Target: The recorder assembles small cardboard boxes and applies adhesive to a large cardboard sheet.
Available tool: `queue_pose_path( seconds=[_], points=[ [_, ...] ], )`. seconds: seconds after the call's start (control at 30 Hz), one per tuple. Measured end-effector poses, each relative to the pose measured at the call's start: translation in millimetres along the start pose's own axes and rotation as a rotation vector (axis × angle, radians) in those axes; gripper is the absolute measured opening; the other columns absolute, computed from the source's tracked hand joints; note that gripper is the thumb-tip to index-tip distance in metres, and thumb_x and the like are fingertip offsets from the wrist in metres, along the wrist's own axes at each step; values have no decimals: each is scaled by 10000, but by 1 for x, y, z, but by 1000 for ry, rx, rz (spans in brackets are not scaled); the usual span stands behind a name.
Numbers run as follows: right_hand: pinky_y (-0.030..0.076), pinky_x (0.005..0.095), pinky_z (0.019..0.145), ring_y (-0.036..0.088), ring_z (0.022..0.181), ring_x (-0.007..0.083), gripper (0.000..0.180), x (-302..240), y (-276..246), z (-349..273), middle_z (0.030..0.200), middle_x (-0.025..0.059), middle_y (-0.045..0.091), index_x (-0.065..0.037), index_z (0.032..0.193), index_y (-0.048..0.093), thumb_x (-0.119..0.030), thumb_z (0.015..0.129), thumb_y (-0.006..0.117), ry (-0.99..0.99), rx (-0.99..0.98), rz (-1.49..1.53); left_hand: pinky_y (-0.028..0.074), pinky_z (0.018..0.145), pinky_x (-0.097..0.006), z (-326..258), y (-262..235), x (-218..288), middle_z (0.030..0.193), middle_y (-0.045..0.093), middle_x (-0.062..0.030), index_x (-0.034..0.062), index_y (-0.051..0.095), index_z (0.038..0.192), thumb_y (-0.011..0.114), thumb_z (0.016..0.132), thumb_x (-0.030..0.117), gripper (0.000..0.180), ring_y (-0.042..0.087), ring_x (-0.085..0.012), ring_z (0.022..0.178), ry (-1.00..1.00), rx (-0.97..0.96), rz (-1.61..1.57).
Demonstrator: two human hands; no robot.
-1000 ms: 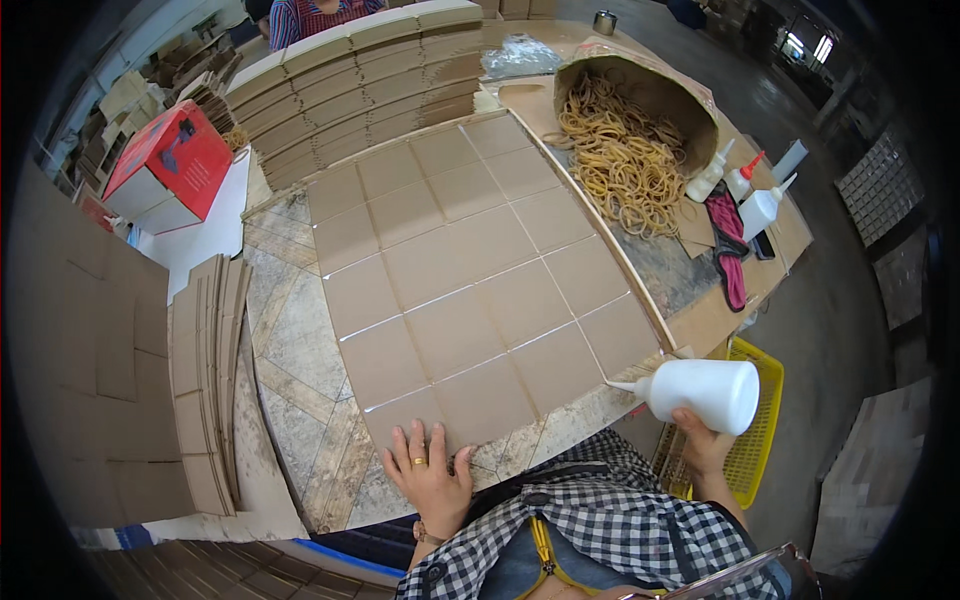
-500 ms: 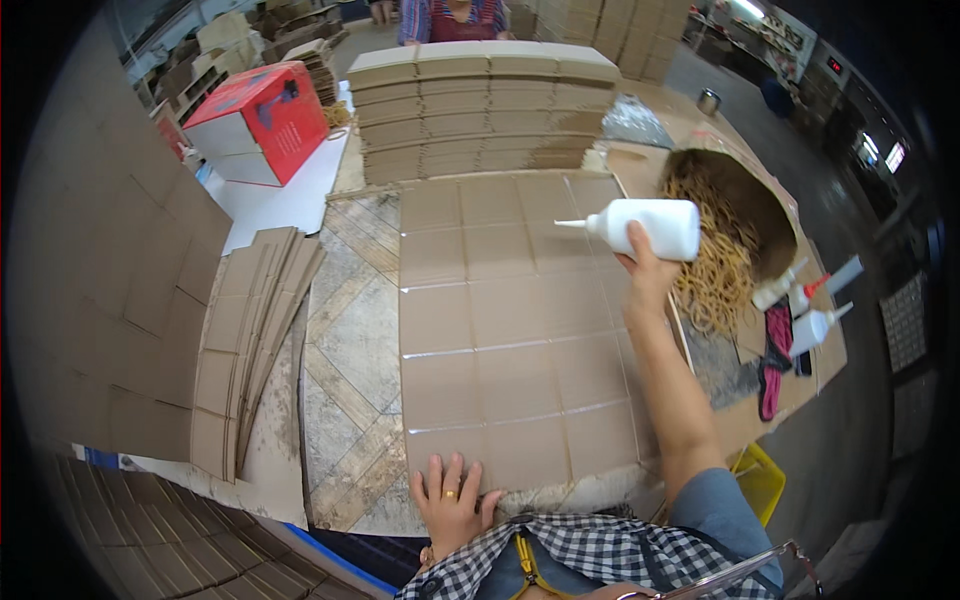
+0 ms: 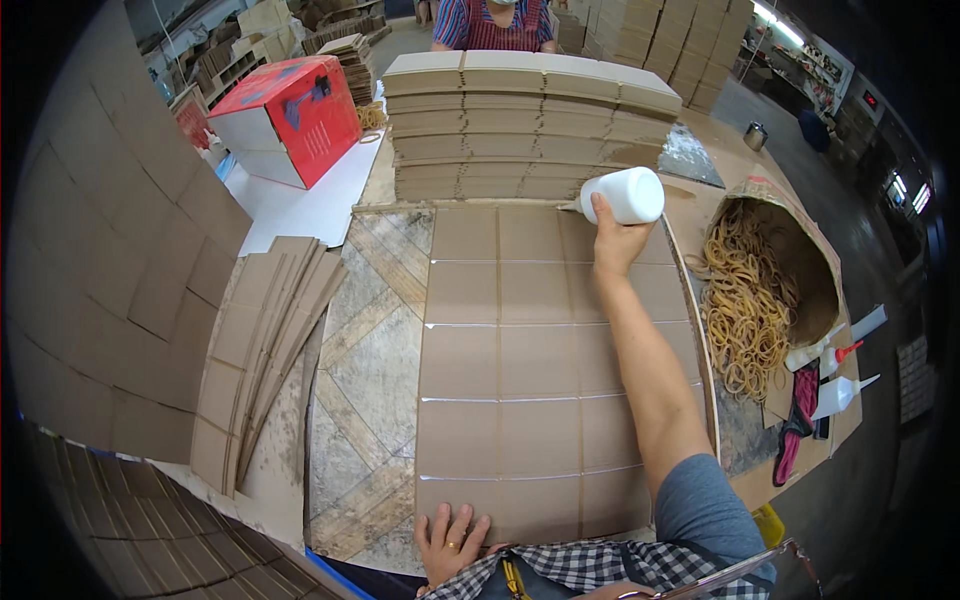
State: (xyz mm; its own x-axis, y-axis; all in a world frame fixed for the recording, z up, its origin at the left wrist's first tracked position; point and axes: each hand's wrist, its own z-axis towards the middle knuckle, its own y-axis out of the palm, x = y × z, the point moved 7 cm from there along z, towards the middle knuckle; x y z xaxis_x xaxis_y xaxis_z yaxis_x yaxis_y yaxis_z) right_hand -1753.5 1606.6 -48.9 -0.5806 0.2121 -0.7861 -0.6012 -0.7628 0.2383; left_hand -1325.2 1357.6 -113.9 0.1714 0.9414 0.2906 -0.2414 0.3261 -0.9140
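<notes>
Gripping white glue bottle (image 3: 628, 195) w/ R hand (image 3: 612, 240) at far edge | L hand (image 3: 452, 541) flat, released, on near cardboard sheets (image 3: 520, 370)

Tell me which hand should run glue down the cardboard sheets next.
Right hand: it holds the white glue bottle at the far edge of the cardboard sheets. Left hand lies flat on their near edge.

Cardboard sheets (image 3: 540, 370) lie at frame centre, a glue bottle (image 3: 625, 195) at their upper right edge, stacked cardboard (image 3: 520, 125) above, a box of rubber bands (image 3: 765, 285) at right, fanned sheets (image 3: 265, 345) at left, and a box (image 3: 285, 120) at upper left.
</notes>
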Motion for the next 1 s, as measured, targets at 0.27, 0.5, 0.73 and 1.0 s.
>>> queue_pose_path(
  seconds=[0.27, 0.5, 0.73, 1.0],
  points=[
    [420, 364, 928, 529, 1061, 243, 775, -1, 5, 0, 1169, 126, 525, -2, 1252, 408, -207, 649, 849, 9, -27, -64, 299, 978, -572, 7, -9, 4, 1202, 584, -34, 216, 679, 1035, 783, 628, 461, 487, 481, -310, 1185, -42, 4, -51],
    [442, 382, 898, 569, 1041, 273, 773, -21, -3, -7, 1118, 159, 589, 10, 1231, 439, -232, 625, 853, -38, -51, -164, 283, 985, -575, 12, -15, 6, 1168, 592, -65, 158, 675, 1014, 781, 643, 448, 483, 465, -322, 1182, -55, -30, -107],
    [470, 346, 861, 583, 1000, 228, 668, -80, -68, -61, 1088, 134, 599, 39, 1180, 496, -157, 646, 846, 141, -176, -96, 276, 990, -573, 13, -20, 8, 1156, 588, -95, 118, 661, 1016, 777, 655, 394, 469, 463, -348, 1162, -73, -1, -175],
    [483, 332, 852, 593, 973, 210, 588, -172, -169, -139, 1067, 117, 606, 43, 1154, 523, -98, 672, 828, 239, -287, -186, 269, 972, -574, 15, -28, 11, 1161, 571, -140, 68, 656, 1024, 721, 730, 361, 420, 449, -379, 1156, -26, 33, -228]
  ],
)
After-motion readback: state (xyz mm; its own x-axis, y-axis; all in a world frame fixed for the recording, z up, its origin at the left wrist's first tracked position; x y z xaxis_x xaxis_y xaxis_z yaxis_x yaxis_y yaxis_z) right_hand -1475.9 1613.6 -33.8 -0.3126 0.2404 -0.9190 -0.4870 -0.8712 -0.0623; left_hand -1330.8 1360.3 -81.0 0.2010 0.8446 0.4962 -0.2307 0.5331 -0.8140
